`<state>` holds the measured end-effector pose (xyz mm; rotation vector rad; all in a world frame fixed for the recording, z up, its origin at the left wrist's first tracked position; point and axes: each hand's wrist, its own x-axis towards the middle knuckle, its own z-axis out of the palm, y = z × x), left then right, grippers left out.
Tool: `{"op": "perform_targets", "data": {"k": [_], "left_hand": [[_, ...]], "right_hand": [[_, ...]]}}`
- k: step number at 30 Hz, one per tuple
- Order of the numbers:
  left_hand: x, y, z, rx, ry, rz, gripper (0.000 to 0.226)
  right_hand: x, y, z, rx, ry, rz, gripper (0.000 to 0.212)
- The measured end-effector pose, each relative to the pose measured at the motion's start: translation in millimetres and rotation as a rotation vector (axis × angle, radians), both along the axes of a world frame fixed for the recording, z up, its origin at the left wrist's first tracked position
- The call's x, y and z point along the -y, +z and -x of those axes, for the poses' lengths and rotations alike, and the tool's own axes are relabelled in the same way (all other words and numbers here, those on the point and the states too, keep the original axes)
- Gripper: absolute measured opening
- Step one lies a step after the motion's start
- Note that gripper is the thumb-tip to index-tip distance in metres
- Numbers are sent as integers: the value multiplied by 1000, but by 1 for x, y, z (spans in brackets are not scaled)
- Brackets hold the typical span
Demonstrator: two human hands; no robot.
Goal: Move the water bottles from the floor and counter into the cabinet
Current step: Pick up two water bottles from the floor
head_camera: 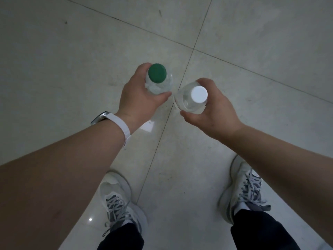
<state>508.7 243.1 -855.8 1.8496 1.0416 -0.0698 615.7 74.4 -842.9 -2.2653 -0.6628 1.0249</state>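
I look straight down at two clear water bottles seen from above. My left hand (138, 98), with a white watch band on its wrist, is wrapped around the shoulder of the bottle with the green cap (157, 73). My right hand (214, 112) grips the bottle with the white cap (199, 94) the same way. Both bottles stand upright and close together, a small gap between them. Their lower bodies are hidden below the caps and hands, so whether they touch the floor cannot be told. No cabinet or counter is in view.
Pale glossy floor tiles (252, 42) with dark grout lines fill the view. My two white and grey sneakers (119, 199) (246, 184) stand apart at the bottom, behind the bottles.
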Motion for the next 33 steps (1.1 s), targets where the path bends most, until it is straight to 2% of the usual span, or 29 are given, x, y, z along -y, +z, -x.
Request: {"op": "perform_targets", "data": {"k": [6,15,23,26,30,33], "left_hand": [[-6,53,5,-4,-11,-5,54],[-25,184,7,46,10,-22,57],[-33,327,23,58,39,-53,61],[-36,385,37,31,48,-69,54],[-28,454,68,19,54,-150,68],[-18,500,92,41,108,-154,70]], "right_hand": [[-3,47,-6,25,-40,-23,73],[-20,173,-23,81,42,-2,80],[-37,319,-24,95,53,-60,80],[-40,376,-21,126,62,-65,80],[-40,449,-9,149,81,-80,84],[-38,496,5,150,97,-115,81]]}}
